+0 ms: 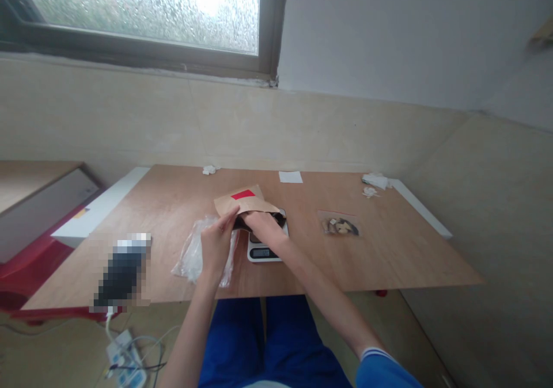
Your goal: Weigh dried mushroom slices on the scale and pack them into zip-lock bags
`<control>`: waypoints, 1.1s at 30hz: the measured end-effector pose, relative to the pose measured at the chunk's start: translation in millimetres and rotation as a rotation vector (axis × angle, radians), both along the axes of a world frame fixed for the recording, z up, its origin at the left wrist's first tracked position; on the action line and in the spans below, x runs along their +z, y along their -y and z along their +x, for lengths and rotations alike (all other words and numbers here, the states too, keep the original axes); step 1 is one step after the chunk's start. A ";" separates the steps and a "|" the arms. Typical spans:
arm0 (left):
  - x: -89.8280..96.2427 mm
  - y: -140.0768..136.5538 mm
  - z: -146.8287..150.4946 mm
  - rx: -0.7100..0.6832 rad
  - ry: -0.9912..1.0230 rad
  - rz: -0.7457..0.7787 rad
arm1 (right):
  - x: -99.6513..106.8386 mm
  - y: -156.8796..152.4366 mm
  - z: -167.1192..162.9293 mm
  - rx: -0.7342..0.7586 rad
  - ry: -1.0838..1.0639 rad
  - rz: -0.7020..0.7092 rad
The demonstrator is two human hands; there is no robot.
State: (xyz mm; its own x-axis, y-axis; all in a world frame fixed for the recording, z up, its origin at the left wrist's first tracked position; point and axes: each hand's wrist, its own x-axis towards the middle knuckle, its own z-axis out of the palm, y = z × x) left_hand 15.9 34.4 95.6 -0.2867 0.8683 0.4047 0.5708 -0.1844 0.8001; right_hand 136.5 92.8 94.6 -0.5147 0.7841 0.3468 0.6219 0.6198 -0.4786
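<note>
My left hand (218,241) grips the near edge of a brown kraft paper bag (224,204) that has a red label on top. The bag lies tilted, with its mouth toward me and a dark inside showing. My right hand (264,227) reaches into that mouth, so its fingers are hidden. Under the bag and my right wrist sits a white kitchen scale (254,258), its small dark display facing me. A crumpled clear plastic bag (190,255) lies beside my left hand. To the right, a clear zip bag (339,225) holds several small pale and dark pieces.
All this lies on a wooden tabletop (389,255). A pixelated dark object (121,273) with a white cable is at the left edge, above a power strip (127,359) on the floor. White paper (291,177) and crumpled tissues (375,181) lie along the back near the wall.
</note>
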 end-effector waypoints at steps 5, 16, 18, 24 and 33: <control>2.2 -0.3 -0.3 -0.001 -0.012 -0.001 | 8.4 12.3 11.9 0.048 0.196 0.041; 4.7 -6.9 -8.9 0.035 -0.026 -0.009 | 24.0 42.2 51.6 0.048 -0.336 -0.061; 6.2 -10.1 -12.8 0.045 -0.015 -0.001 | 19.5 50.4 57.7 -0.003 -0.466 -0.097; 10.3 -13.0 -16.2 0.085 0.016 0.026 | -20.6 57.3 57.3 -0.078 -0.494 -0.154; 4.6 -6.4 -10.6 0.057 0.007 0.014 | -68.1 21.3 36.9 -0.120 -0.187 -0.023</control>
State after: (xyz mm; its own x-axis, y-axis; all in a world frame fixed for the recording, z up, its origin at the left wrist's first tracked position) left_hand 5.3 40.8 100.2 -0.3382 0.8448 0.4146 0.5750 -0.1632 0.8017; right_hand 173.4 71.5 26.5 -0.3457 0.8447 0.4086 0.5896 0.5342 -0.6057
